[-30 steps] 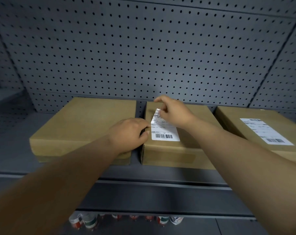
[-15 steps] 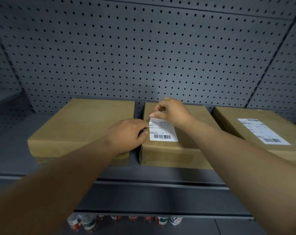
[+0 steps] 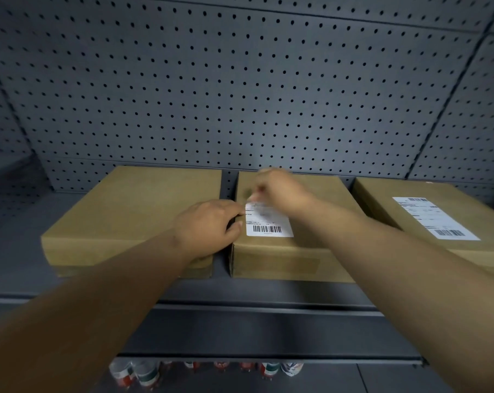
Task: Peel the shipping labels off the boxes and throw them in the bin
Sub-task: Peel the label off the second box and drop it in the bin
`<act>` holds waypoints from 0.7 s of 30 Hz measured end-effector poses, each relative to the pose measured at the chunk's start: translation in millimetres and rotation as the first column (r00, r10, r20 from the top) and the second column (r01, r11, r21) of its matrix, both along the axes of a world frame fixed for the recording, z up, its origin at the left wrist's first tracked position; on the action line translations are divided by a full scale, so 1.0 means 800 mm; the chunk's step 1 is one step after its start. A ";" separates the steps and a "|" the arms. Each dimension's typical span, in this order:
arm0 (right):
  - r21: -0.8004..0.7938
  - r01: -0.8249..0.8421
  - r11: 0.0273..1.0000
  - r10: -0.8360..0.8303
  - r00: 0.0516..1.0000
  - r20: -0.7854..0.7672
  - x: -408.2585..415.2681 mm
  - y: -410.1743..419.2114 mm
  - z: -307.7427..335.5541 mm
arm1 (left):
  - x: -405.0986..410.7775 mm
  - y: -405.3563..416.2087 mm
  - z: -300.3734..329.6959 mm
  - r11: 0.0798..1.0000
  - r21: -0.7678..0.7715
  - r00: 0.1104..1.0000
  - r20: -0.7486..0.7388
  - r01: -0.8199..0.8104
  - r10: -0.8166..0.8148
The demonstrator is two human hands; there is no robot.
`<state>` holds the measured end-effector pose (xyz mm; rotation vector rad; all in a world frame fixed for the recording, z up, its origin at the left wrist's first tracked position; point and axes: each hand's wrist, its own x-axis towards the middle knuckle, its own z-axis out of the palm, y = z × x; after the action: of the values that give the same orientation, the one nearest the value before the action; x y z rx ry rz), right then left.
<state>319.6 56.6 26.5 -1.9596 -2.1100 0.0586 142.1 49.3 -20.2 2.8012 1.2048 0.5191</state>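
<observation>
middle box: sits on the grey shelf, between two other cardboard boxes
its label: white, barcode at the near end, far end lifted off the top
right hand: a bit blurry, but the fingers are pinched together on the label's lifted far edge
left hand: fingers curled over the middle box's left edge, holding it
left box: plain top
right box: has its own label, lying flat
below the shelf: some bottles
</observation>
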 end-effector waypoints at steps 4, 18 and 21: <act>0.259 0.425 0.867 -0.427 0.903 -0.051 0.075 -0.001 0.020 | 0.001 0.000 0.000 1.000 0.003 1.000 -0.001 0.004 -0.004; 0.517 0.257 0.816 -0.135 0.955 -0.263 0.045 -0.021 0.060 | 0.000 0.007 0.009 0.973 -0.217 0.996 0.038 -0.071 0.082; 0.503 0.233 0.833 -0.087 0.951 -0.297 0.036 -0.030 0.063 | 0.006 0.005 0.023 0.939 -0.321 0.933 0.283 -0.128 0.224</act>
<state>348.5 32.9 77.2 -1.6687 -1.5632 -0.2621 147.0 53.4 -2.1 2.2673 1.3415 0.6999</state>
